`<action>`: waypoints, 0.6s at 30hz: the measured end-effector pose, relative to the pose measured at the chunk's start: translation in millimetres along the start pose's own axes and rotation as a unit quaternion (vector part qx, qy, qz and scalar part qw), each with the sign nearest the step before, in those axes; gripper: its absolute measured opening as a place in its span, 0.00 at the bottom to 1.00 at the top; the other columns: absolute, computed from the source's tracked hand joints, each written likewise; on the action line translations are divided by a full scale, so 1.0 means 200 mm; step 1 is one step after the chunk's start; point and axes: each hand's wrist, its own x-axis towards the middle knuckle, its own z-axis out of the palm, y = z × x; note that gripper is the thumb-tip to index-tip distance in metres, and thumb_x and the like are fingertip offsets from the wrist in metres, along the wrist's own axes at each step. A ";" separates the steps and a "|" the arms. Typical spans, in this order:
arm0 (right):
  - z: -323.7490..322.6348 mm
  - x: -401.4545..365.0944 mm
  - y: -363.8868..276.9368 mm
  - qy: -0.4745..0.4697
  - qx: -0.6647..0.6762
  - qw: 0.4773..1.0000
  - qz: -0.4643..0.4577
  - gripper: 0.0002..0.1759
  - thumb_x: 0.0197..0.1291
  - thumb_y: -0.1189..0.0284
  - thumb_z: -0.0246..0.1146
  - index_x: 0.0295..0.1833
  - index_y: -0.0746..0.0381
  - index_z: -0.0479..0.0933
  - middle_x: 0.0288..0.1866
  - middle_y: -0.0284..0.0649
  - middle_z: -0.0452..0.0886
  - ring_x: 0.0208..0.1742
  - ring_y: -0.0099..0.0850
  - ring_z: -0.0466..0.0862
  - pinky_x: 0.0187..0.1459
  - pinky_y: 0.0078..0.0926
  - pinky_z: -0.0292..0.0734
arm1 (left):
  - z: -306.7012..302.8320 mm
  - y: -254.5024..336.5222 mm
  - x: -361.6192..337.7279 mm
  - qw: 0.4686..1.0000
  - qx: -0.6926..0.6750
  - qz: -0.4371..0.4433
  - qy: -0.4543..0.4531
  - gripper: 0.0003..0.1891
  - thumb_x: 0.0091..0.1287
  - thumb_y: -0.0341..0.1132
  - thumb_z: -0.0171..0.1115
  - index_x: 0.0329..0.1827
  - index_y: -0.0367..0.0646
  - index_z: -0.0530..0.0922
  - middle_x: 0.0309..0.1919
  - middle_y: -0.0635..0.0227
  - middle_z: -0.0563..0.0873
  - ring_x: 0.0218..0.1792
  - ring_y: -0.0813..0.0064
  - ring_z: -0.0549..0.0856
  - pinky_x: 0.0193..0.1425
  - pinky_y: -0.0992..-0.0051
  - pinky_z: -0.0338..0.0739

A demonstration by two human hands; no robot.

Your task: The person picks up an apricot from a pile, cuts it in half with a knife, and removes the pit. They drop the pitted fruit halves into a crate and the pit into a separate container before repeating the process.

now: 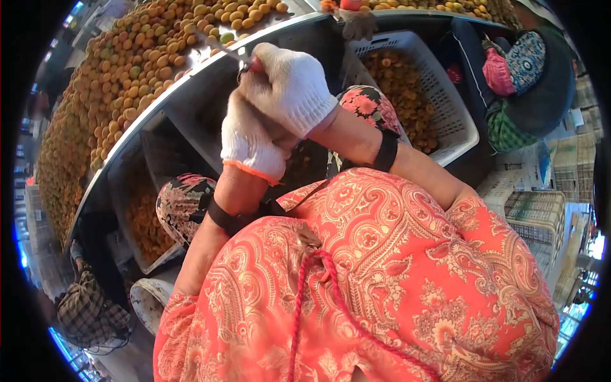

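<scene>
My right hand [286, 83], in a white knitted glove, is closed around a tool with a red handle [256, 64]. A thin, blurred metal part [224, 48] extends from it toward the upper left. My left hand [248, 137], in a white glove with an orange cuff edge, lies just below and against the right one. Its fingers are hidden, so what it holds cannot be made out. Both hands are above the near side of a metal-edged table [153, 104] heaped with orange and yellow fruits [137, 73], a few greenish.
A pale crate [455, 121] of orange-brown pieces stands right of my hands, another [149, 223] at the left. A white bucket [147, 299] is lower left. People sit at the right [550, 83] and lower left [89, 305]. Another gloved hand [359, 24] is beyond the table edge.
</scene>
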 end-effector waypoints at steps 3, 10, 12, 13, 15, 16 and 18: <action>0.02 -0.04 0.01 -0.032 -0.008 0.994 -0.101 0.11 0.52 0.67 0.68 0.33 0.60 0.74 0.27 0.47 0.78 0.29 0.48 0.82 0.30 0.39 0.77 | -0.16 -0.04 -0.03 0.993 0.003 0.013 -0.114 0.20 0.74 0.58 0.50 0.56 0.58 0.78 0.42 0.74 0.87 0.43 0.66 0.88 0.45 0.61 0.85; 0.14 -0.07 0.02 0.014 0.439 0.872 0.215 0.10 0.70 0.71 0.61 0.34 0.60 0.73 0.25 0.32 0.77 0.22 0.22 0.77 0.25 0.22 0.73 | -0.28 0.09 0.20 0.991 -0.097 -0.018 -0.087 0.23 0.70 0.57 0.53 0.48 0.45 0.79 0.35 0.67 0.84 0.30 0.67 0.79 0.32 0.69 0.72; 0.11 -0.02 0.04 0.042 0.467 0.839 0.274 0.10 0.73 0.71 0.59 0.35 0.62 0.74 0.24 0.29 0.75 0.21 0.17 0.74 0.21 0.17 0.69 | -0.31 0.13 0.19 0.991 -0.100 -0.018 -0.093 0.23 0.71 0.57 0.53 0.47 0.44 0.79 0.33 0.65 0.83 0.28 0.66 0.77 0.33 0.69 0.73; 0.10 0.00 0.03 0.051 0.480 0.819 0.312 0.11 0.72 0.69 0.61 0.35 0.62 0.75 0.24 0.31 0.76 0.21 0.18 0.75 0.21 0.18 0.69 | -0.33 0.15 0.17 0.989 -0.100 -0.041 -0.102 0.24 0.71 0.57 0.53 0.47 0.43 0.79 0.32 0.65 0.82 0.28 0.67 0.77 0.33 0.70 0.72; 0.09 0.01 0.05 0.057 0.490 0.797 0.348 0.11 0.71 0.68 0.63 0.36 0.61 0.75 0.24 0.32 0.77 0.20 0.19 0.75 0.20 0.18 0.69 | -0.33 0.18 0.10 0.990 -0.080 -0.047 -0.104 0.24 0.72 0.52 0.58 0.52 0.37 0.79 0.36 0.64 0.80 0.33 0.70 0.75 0.33 0.75 0.72; 0.08 0.00 0.08 0.020 0.514 0.765 0.388 0.12 0.70 0.65 0.64 0.37 0.61 0.76 0.26 0.33 0.78 0.20 0.22 0.76 0.20 0.20 0.70 | -0.36 0.19 0.11 0.990 -0.083 -0.045 -0.104 0.24 0.72 0.52 0.58 0.52 0.37 0.79 0.36 0.64 0.80 0.33 0.70 0.75 0.33 0.75 0.72; 0.10 0.01 0.09 -0.019 0.534 0.730 0.425 0.13 0.68 0.61 0.66 0.38 0.60 0.77 0.27 0.34 0.79 0.20 0.24 0.77 0.20 0.21 0.72 | -0.42 0.21 0.12 0.993 -0.052 -0.016 -0.103 0.23 0.71 0.52 0.59 0.52 0.38 0.80 0.36 0.64 0.81 0.31 0.73 0.75 0.31 0.77 0.71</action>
